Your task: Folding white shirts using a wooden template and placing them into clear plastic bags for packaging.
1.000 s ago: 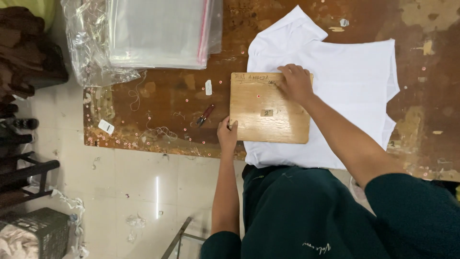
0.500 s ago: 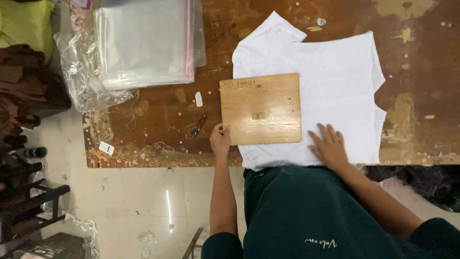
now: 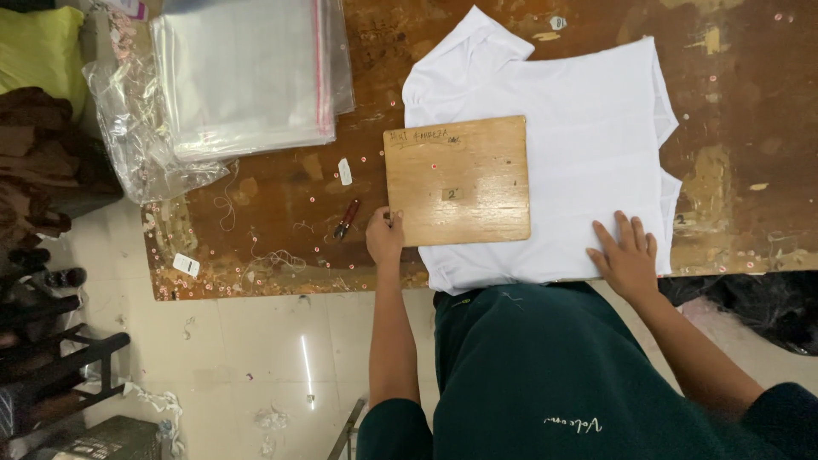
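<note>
Far left: yellow-green cloth (image 3: 34, 47) at top corner, brown clothes (image 3: 34, 162) piled below it, dark rack (image 3: 51, 375) on tiled floor (image 3: 256, 358). Scraps of thread on floor.

On worn brown table (image 3: 750, 128), left part: stack of clear bags (image 3: 243, 72) with a red strip along one edge, lying on crumpled plastic (image 3: 136, 153). Small white tags near table's front edge and mid-left. Small red clipper (image 3: 346, 219) lies just left of the board, near left hand, not touching it.

Left hand (image 3: 384, 236) at board's near-left corner, fingers curled onto the edge, gripping board (image 3: 456, 181). Board is wooden, rectangular, lies flat on the shirt's left half, some writing on it.

White shirt (image 3: 588, 145) spread flat on table, centre-right, one sleeve sticking out toward top left, its near hem at table's front edge, just in front of the person's body. Board covers part of its left side and overhangs onto bare table a little.

Right hand (image 3: 628, 255) open, fingers spread, palm flat on shirt's near-right corner, holding nothing. Well apart from board.

Person wears dark green top (image 3: 545, 375), bottom centre. Dark stuff (image 3: 767, 307) under table edge at far right, cannot tell what.
</note>
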